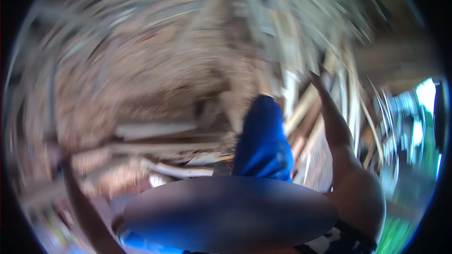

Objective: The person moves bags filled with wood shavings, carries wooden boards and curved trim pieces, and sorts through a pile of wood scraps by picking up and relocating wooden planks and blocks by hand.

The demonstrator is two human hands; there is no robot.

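Note:
Motion blur smears the whole view. My right arm reaches forward on the right side, and my right hand [314,78] is near several long pale wooden strips [293,89]. Whether it touches them I cannot make out. Out at the far left is my left hand [57,156], with a dark band at the wrist, over blurred pieces of wood. The fingers of both hands are too smeared to show whether they hold anything. Between the arms, a knee in blue trousers [263,136] points forward.
Brown ground, apparently strewn with chips [160,75], lies ahead. Long pieces of wood [165,148] cross it in front of me, and more strips curve along the back. Daylight and greenery [405,221] show at the right edge. A blurred oval covers the bottom middle.

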